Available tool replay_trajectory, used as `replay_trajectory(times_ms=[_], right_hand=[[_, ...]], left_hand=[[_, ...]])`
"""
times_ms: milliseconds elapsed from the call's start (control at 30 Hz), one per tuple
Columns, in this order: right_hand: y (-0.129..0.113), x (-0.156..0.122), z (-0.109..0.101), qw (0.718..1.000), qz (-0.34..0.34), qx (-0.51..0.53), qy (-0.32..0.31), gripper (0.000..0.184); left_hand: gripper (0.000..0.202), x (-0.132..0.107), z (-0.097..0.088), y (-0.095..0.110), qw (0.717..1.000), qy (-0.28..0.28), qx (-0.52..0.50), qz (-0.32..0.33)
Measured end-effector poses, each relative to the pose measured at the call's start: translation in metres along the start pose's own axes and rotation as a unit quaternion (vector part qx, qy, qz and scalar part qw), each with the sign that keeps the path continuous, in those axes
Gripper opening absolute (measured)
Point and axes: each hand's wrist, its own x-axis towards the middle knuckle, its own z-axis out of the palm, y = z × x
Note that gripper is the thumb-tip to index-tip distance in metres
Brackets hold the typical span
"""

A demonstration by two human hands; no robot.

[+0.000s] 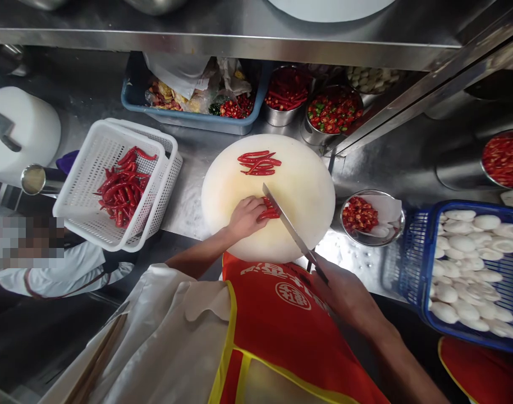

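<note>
My left hand [244,217] is curled over a small bunch of red chillies [270,211] on the round white cutting board [301,191], pinning them down. My right hand [344,292] grips the handle of a cleaver [288,224], whose blade edge rests against the chillies right beside my left fingers. A second small pile of whole red chillies [259,163] lies at the far side of the board.
A white plastic basket [94,224] with several red chillies stands at left. A steel bowl of chopped chilli [371,219] sits right of the board, a blue crate of white pieces [475,269] beyond it. Steel bowls and a blue tub [197,115] line the back. Another person is at far left.
</note>
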Motion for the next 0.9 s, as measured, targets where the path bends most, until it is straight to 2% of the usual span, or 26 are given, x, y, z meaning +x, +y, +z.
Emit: replay_trajectory(times_ms=[100,300,367,500,667,900], right_hand=[[-0.003,0.001,-0.007,0.999,0.012,-0.044,-0.022,0.049],[-0.018,0.075,0.009,0.994,-0.006,-0.104,0.019,0.045],[-0.018,0.089,0.014,0.994,-0.020,-0.102,0.033,0.044],[-0.008,0.082,0.019,0.995,-0.024,-0.076,0.054,0.043],[-0.006,0.068,0.030,0.998,0.026,0.000,0.065,0.044],[-0.006,0.051,0.040,0.990,0.034,0.098,0.091,0.048]], left_hand=[[0.021,0.000,0.002,-0.001,1.000,0.006,-0.009,0.017],[0.022,0.005,0.006,-0.016,0.999,-0.028,-0.016,0.027],[0.023,0.003,0.004,-0.022,0.999,-0.039,-0.011,0.036],[0.024,-0.008,-0.006,-0.033,0.998,-0.043,0.007,0.036],[0.026,-0.014,-0.016,-0.036,0.999,-0.023,0.030,-0.001],[0.023,-0.007,-0.025,-0.035,0.997,-0.065,0.033,0.034]])
